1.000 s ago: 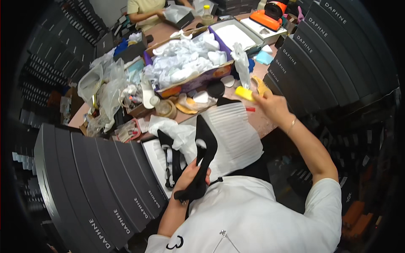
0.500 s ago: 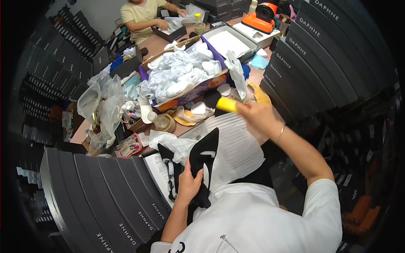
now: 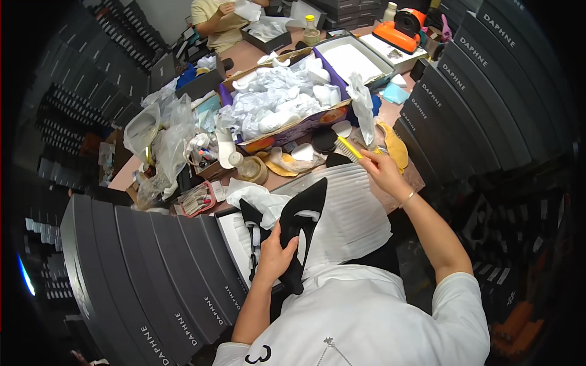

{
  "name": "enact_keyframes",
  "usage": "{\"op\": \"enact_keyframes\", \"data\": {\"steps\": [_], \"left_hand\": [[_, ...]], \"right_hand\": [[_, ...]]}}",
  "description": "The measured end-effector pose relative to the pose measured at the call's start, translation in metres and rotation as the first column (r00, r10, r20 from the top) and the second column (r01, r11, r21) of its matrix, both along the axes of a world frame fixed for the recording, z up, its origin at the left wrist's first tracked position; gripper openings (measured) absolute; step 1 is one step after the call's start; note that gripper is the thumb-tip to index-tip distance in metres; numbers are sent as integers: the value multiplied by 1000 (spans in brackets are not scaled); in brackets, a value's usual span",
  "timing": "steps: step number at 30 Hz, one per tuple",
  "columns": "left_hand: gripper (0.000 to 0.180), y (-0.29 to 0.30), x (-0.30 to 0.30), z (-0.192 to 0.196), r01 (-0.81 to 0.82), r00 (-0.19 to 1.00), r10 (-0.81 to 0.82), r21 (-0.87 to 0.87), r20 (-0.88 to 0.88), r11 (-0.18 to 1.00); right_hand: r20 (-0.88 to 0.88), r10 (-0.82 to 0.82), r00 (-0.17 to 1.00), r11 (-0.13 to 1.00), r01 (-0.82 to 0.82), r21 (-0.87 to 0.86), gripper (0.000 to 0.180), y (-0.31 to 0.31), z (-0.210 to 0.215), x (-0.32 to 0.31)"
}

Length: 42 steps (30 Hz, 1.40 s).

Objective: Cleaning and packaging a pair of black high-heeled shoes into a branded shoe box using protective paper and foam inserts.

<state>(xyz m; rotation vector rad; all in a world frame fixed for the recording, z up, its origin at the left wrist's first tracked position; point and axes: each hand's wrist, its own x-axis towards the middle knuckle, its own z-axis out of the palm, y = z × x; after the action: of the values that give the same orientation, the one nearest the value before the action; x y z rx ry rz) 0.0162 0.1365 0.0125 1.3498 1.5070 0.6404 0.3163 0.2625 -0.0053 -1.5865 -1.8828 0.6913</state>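
A black pointed shoe (image 3: 311, 198) stands toe-up in front of me, with white stuffing inside. Around its middle my left hand (image 3: 276, 255) is closed. The matching black shoe (image 3: 250, 215) lies to the left, partly covered by white tissue paper (image 3: 264, 204), in an open white-lined shoebox (image 3: 231, 236). My right hand (image 3: 383, 174) grips a yellow brush (image 3: 349, 148), its pale bristles showing, over the table to the right of the shoe and apart from it. A sheet of white ribbed foam (image 3: 348, 213) spreads below, between brush and lap.
Dark shoeboxes are stacked at near left (image 3: 146, 268) and at right (image 3: 470, 104). A purple carton (image 3: 293, 129) full of white stuffing fills the table's middle. Beside it are a glass jar (image 3: 249, 169) and plastic bags (image 3: 174, 143). Across the table a person (image 3: 210, 21) handles white paper.
My right hand has swung a little rightward and down, so the brush's bristles now show clearly. The left hand still holds the shoe. The co-worker's hands have lifted from the box.
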Motion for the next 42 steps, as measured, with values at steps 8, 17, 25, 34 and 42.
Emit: {"op": "enact_keyframes", "data": {"steps": [8,17,25,34,42], "left_hand": [[41,-2,-17,-3,-315,934,227,332,277,889],[91,-101,-33,-40,155,318,508,-573,800,805],[55,-39,-5,-33,134,291,524,-576,801,806],[36,-31,-1,-9,-160,315,712,-705,627,691],[75,-40,-10,-22,-188,797,141,20,587,982]], "right_hand": [[-773,-555,308,745,-229,-626,24,-41,-29,-85],[-791,-572,218,730,-304,-612,33,-27,-40,-73],[-727,-420,543,768,-213,-604,32,-27,-29,-85],[545,499,674,677,-696,240,15,-89,54,-76],[149,178,973,927,-217,308,32,-55,93,-56]]}}
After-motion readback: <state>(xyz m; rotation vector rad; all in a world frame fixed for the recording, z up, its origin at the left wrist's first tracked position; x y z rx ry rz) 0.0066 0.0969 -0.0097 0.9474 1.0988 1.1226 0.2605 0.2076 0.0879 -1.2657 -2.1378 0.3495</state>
